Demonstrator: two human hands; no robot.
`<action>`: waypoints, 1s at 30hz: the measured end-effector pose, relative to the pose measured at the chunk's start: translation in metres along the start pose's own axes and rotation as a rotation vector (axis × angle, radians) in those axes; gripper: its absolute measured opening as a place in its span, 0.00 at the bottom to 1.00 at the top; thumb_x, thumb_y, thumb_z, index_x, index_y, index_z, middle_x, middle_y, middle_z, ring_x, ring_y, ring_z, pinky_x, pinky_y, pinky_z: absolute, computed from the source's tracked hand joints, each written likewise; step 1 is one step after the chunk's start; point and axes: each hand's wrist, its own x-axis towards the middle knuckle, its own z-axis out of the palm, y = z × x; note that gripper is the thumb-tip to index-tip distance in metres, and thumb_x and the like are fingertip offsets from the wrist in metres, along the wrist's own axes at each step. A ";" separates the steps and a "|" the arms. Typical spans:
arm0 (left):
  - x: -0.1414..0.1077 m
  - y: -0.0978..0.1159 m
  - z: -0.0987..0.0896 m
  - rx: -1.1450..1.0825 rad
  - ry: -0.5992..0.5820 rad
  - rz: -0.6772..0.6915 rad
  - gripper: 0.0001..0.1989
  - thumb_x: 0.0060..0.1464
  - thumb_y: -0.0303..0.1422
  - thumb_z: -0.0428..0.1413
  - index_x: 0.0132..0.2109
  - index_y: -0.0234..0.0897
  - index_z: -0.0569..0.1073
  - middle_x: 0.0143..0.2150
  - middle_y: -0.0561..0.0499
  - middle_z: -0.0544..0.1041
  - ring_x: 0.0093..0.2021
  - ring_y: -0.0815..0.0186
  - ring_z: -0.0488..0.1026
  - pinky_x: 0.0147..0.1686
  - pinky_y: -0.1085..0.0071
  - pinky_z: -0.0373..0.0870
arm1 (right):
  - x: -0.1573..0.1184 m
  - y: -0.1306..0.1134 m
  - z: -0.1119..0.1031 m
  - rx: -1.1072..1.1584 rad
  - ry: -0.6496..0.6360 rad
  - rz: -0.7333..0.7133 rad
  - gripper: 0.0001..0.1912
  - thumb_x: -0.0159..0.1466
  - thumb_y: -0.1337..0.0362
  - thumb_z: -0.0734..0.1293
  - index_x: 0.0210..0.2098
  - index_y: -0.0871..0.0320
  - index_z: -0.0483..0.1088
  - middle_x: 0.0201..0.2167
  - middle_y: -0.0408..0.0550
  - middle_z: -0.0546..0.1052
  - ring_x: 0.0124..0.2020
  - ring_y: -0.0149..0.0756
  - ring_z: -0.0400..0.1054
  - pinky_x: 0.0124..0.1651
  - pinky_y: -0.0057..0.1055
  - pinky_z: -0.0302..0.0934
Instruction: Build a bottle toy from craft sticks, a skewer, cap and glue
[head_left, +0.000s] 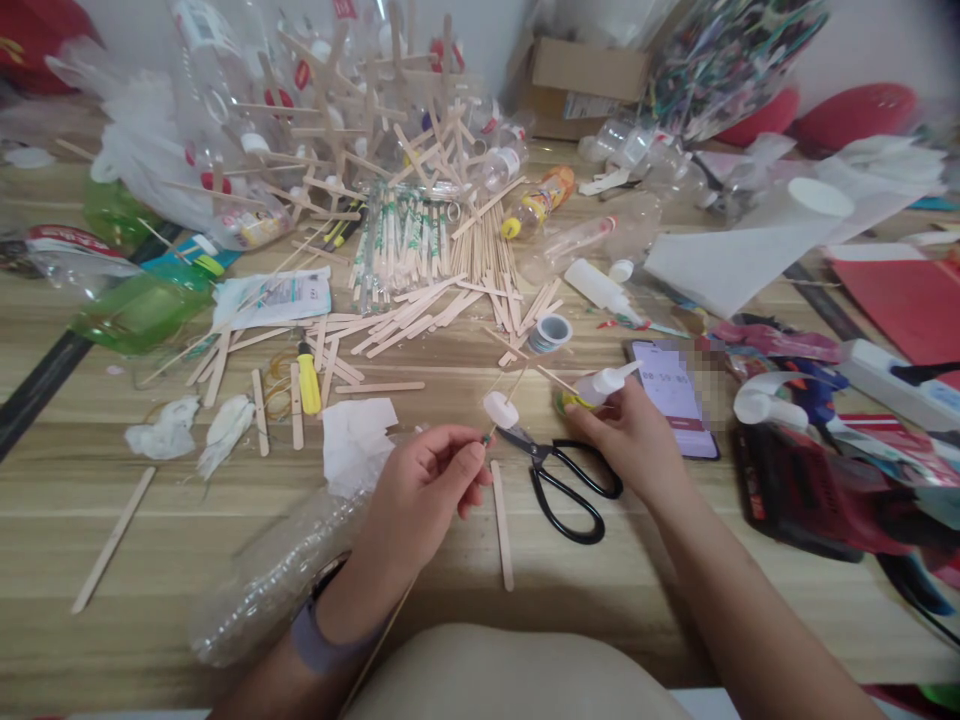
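My left hand [431, 485] is closed in a pinch on a thin bamboo skewer [397, 612], whose long end runs back under my wrist. At the far end of the skewer sits a white round disc [501, 411], like a bottle cap, with thin sticks beyond it. My right hand [626, 430] is closed round a small glue bottle [600, 384] with a white tapered nozzle; a yellow-green part shows by its fingertips, and the palm side is hidden. Between the hands lie black-handled scissors [566, 480], blades near the disc. A wooden craft stick [502, 525] lies beside them.
A clear plastic bottle [277, 570] lies beside my left forearm. Craft sticks [405, 325], skewers [484, 240] and a stick-and-bottle structure [360, 110] fill the back. A phone [671, 400], a tape roll [550, 333] and a red-black tool [817, 500] are on the right.
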 end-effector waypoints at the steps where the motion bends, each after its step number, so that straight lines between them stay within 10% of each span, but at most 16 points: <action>1: 0.000 0.000 0.000 0.001 0.006 -0.004 0.12 0.51 0.39 0.59 0.36 0.34 0.75 0.22 0.55 0.73 0.20 0.73 0.66 0.17 0.78 0.61 | 0.000 -0.001 0.001 -0.019 0.004 0.005 0.15 0.52 0.56 0.71 0.33 0.55 0.66 0.29 0.45 0.75 0.24 0.36 0.65 0.29 0.35 0.58; 14: -0.002 0.000 0.001 0.007 0.013 -0.004 0.11 0.52 0.37 0.59 0.38 0.33 0.75 0.23 0.56 0.74 0.20 0.75 0.66 0.18 0.79 0.62 | -0.055 -0.020 -0.015 -0.204 0.230 -0.145 0.11 0.61 0.53 0.66 0.35 0.54 0.72 0.31 0.49 0.74 0.33 0.42 0.65 0.41 0.41 0.59; 21: -0.003 -0.002 0.004 0.070 0.010 -0.002 0.11 0.52 0.38 0.59 0.38 0.35 0.76 0.24 0.55 0.74 0.21 0.72 0.68 0.19 0.78 0.63 | -0.078 -0.068 0.016 0.433 -0.272 0.129 0.10 0.59 0.55 0.69 0.35 0.52 0.77 0.30 0.46 0.78 0.31 0.38 0.70 0.34 0.35 0.62; 30: -0.007 -0.003 0.005 0.195 0.023 0.051 0.09 0.53 0.37 0.57 0.39 0.38 0.77 0.26 0.54 0.76 0.23 0.70 0.70 0.21 0.76 0.65 | -0.071 -0.080 0.029 0.790 -0.252 0.323 0.08 0.52 0.58 0.74 0.29 0.54 0.77 0.21 0.39 0.71 0.23 0.28 0.60 0.29 0.27 0.57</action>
